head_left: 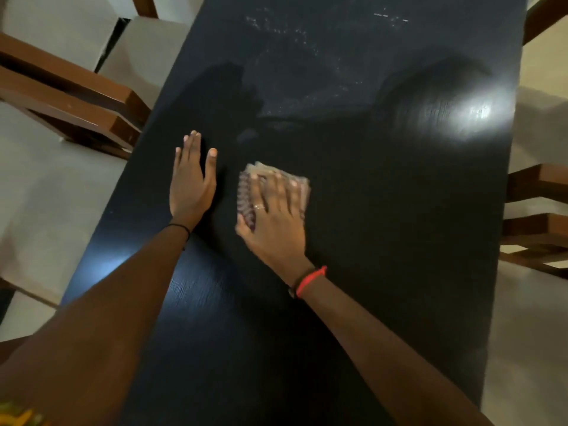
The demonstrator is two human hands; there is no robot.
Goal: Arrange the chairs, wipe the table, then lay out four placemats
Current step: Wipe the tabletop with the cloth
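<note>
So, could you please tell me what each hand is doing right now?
Left hand: open, flat on the table, holding nothing.
Right hand: open, pressing the cloth.

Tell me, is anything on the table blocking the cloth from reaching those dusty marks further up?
Nothing visible does. The right hand presses the cloth flat on the dark table, and the stretch up to the whitish smears is bare. The left hand rests flat beside the cloth, off that path.

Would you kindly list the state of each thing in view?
Table: bare, whitish smears at far end.
Cloth: folded, flat under right hand.
Right hand: pressing cloth, blurred.
Left hand: flat on table, empty.
Chairs: at both table sides.
</note>
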